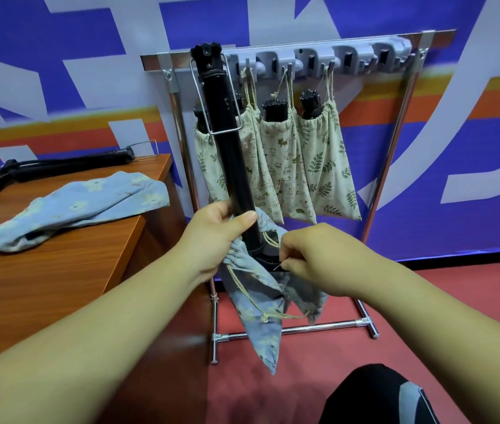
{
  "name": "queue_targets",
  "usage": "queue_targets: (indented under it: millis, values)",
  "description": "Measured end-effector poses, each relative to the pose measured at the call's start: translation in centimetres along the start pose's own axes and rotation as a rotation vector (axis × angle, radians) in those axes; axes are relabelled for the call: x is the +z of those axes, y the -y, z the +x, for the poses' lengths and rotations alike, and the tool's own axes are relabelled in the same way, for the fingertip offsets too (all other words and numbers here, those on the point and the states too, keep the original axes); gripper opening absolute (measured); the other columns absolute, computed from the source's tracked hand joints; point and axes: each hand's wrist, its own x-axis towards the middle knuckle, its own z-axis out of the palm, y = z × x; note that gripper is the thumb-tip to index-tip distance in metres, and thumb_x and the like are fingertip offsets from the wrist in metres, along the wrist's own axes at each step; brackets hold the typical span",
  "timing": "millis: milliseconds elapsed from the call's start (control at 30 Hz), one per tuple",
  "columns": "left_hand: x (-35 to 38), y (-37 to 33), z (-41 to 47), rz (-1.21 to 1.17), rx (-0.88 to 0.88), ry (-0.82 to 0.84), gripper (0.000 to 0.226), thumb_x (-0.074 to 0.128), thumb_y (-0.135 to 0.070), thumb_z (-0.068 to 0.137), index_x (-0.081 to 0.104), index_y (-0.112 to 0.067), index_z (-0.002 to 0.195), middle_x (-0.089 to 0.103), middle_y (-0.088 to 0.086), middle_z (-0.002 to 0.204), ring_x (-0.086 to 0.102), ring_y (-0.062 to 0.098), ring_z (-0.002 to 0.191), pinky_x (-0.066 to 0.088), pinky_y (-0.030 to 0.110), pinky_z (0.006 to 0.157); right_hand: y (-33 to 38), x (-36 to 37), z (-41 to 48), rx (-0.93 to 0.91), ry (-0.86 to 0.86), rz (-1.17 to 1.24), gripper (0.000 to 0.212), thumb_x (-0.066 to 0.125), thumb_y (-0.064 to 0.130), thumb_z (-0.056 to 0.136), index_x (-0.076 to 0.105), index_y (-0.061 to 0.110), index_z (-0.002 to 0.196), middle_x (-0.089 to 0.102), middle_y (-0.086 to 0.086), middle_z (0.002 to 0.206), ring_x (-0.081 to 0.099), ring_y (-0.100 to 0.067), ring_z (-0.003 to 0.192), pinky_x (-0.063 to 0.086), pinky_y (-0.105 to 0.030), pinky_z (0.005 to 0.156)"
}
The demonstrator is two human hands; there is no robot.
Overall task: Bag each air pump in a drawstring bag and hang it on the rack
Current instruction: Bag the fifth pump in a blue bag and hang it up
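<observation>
Left hand (216, 232) gripping upright pump (227, 154), right hand (312, 258) pinching bag (257, 301) rim

Staged room: banner wall (444, 166), wooden desk (68, 270)

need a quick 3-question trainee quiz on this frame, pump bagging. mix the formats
1. True or false: the held pump sits fully inside the held bag.
2. Which hand grips the held pump's barrel? A) left hand B) right hand C) both
3. Short answer: which two task items lie on the table?

Key:
1. False. Only its lower end is in the bag's mouth.
2. A. The right hand pinches at the bag's mouth.
3. A second pump and a second blue bag.
</observation>
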Motion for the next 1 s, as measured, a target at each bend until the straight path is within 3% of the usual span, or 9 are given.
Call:
queue_targets:
  millis: [100,233,367,533,667,767,900,1000]
  values:
    - [0.1,0.0,-0.1,0.000,0.004,0.004,0.026,0.071,-0.014,0.091,0.069,-0.008,0.116,0.076,0.011,0.112,0.070,0.026,0.111,0.049,0.048,0.108,-0.2,0.0,0.0,0.008,-0.044,0.025,0.007,0.070,0.029,0.089,0.075,0.028,0.092,0.072,0.008,0.087,0.063,-0.012,0.084,0.053,-0.036,0.076]
    - [0.2,0.0,-0.2,-0.016,-0.006,0.011,0.032,0.073,-0.015,0.088,0.068,-0.006,0.118,0.075,0.014,0.113,0.069,0.031,0.113,0.049,0.050,0.107,-0.3,0.2,0.4,0.005,-0.173,0.026,0.013,0.071,0.024,0.087,0.078,0.024,0.098,0.070,0.002,0.094,0.063,-0.019,0.092,0.052,-0.039,0.080]
    - [0.4,0.1,-0.3,-0.025,-0.017,0.002,0.024,0.069,-0.008,0.092,0.069,-0.006,0.116,0.075,0.014,0.112,0.070,0.030,0.111,0.050,0.050,0.106,-0.1,0.6,1.1,0.023,-0.242,0.033,0.013,0.072,0.023,0.084,0.076,0.024,0.097,0.071,0.003,0.091,0.065,-0.019,0.088,0.054,-0.038,0.075]
    - [0.4,0.1,-0.3,-0.032,-0.024,-0.002,0.023,0.068,-0.008,0.092,0.069,-0.007,0.115,0.076,0.014,0.111,0.070,0.032,0.111,0.050,0.050,0.106,0.2,1.1,1.9,0.029,-0.212,0.060,0.013,0.074,0.025,0.081,0.073,0.025,0.094,0.070,0.005,0.082,0.064,-0.019,0.082,0.056,-0.039,0.073]
    - [0.3,0.0,-0.3,-0.034,-0.023,-0.004,0.020,0.068,-0.009,0.094,0.070,-0.008,0.113,0.076,0.013,0.110,0.070,0.029,0.110,0.051,0.047,0.105,-0.4,1.0,1.5,0.056,-0.230,0.191,0.017,0.081,0.023,0.078,0.071,0.023,0.093,0.065,0.012,0.077,0.061,-0.009,0.076,0.053,-0.032,0.073]
    - [0.3,-0.1,-0.2,-0.037,-0.018,-0.007,0.019,0.065,-0.009,0.095,0.070,-0.008,0.113,0.076,0.013,0.112,0.070,0.027,0.110,0.052,0.041,0.102,-1.7,0.9,0.3,0.075,-0.257,0.243,0.024,0.083,0.027,0.076,0.063,0.026,0.088,0.058,0.011,0.091,0.056,-0.008,0.088,0.041,-0.016,0.074]
    - [0.3,-0.2,-0.2,-0.062,-0.020,-0.003,0.015,0.063,-0.009,0.097,0.070,-0.009,0.110,0.077,0.010,0.107,0.071,0.022,0.104,0.053,0.034,0.097,-3.4,1.3,-1.4,0.092,-0.068,0.325,0.026,0.082,0.027,0.080,0.061,0.035,0.092,0.048,0.015,0.120,0.049,-0.001,0.114,0.034,-0.004,0.086]
    - [0.3,-0.1,-0.1,-0.070,-0.024,0.007,0.016,0.062,-0.009,0.097,0.069,-0.007,0.112,0.077,0.009,0.106,0.071,0.019,0.100,0.054,0.031,0.092,-3.7,1.4,-1.8,0.111,-0.042,0.390,0.030,0.082,0.019,0.080,0.061,0.040,0.089,0.048,0.018,0.122,0.059,0.001,0.100,0.044,-0.010,0.084]
